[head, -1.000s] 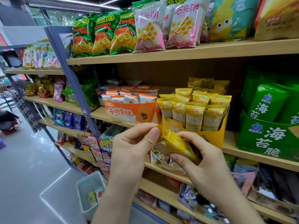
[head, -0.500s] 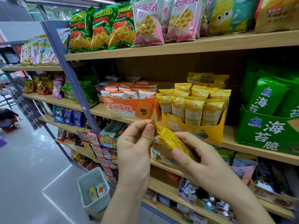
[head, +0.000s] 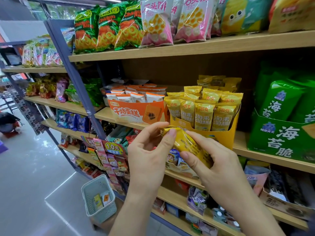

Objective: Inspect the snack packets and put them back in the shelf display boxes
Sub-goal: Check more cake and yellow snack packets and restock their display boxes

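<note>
A small yellow snack packet (head: 185,143) sits tilted between both hands, just in front of the yellow display box (head: 221,138). My left hand (head: 150,154) pinches its upper left end with thumb and fingers. My right hand (head: 218,166) grips its lower right part, thumb on the front. The yellow box holds several upright yellow packets (head: 202,113). Left of it stands an orange display box (head: 136,113) with several white and orange packets (head: 136,97).
A green seaweed snack box (head: 279,142) stands to the right on the same wooden shelf (head: 272,155). Large snack bags (head: 156,23) fill the shelf above. A pale basket (head: 98,198) with two packets stands on the floor at the lower left. Lower shelves hold more goods.
Both hands have turned the yellow packet, whose upper end now curls under my left thumb. The view has shifted slightly down and closer to the shelf.
</note>
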